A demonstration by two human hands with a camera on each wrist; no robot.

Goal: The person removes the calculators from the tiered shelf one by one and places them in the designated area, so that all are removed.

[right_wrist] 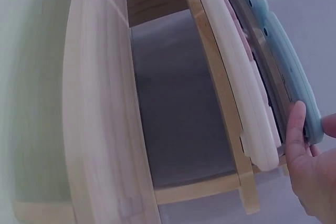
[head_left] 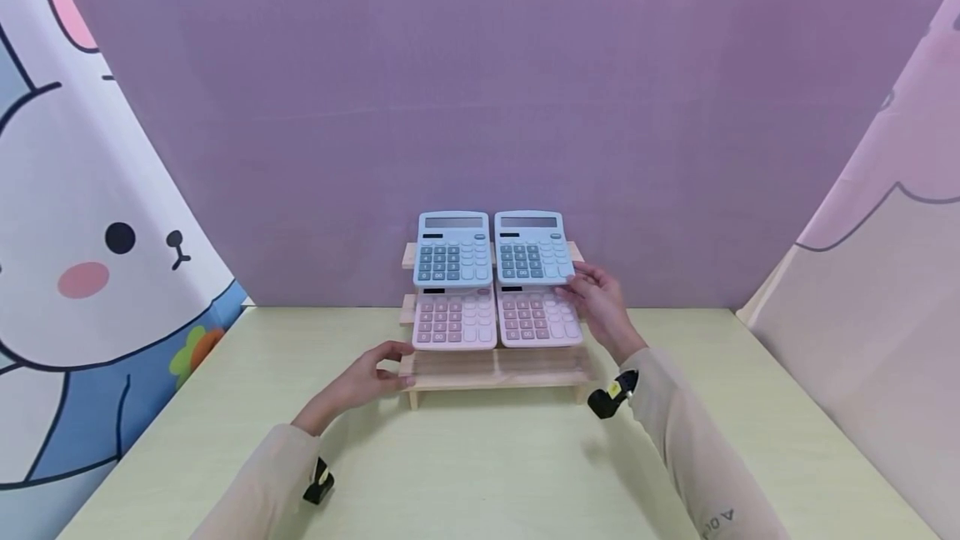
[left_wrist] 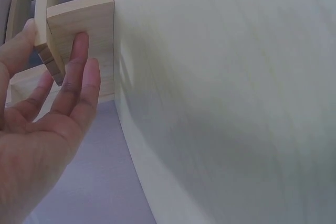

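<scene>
Over the pale green-tinted tabletop point(head_left: 480, 473), the person's left hand point(head_left: 360, 380) gripped the left end of the lowest board of a light wooden tiered rack point(head_left: 495, 367). Behind, a pink rectangular calculator point(head_left: 453, 325) and its pink twin point(head_left: 536, 323) leaned side by side on the middle tier. Above them, the right hand point(head_left: 602, 307) pinched the lower right corner of the right-hand light-blue rectangular calculator point(head_left: 532, 250), beside a matching light-blue calculator point(head_left: 453, 250) on the top tier.

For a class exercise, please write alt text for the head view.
A person's right hand pinches a pale-blue rectangular calculator beside a matching calculator on the top tier of a pale wooden rack; the left hand holds its bottom shelf. Two pink rectangular calculators rest on the middle tier.
</scene>
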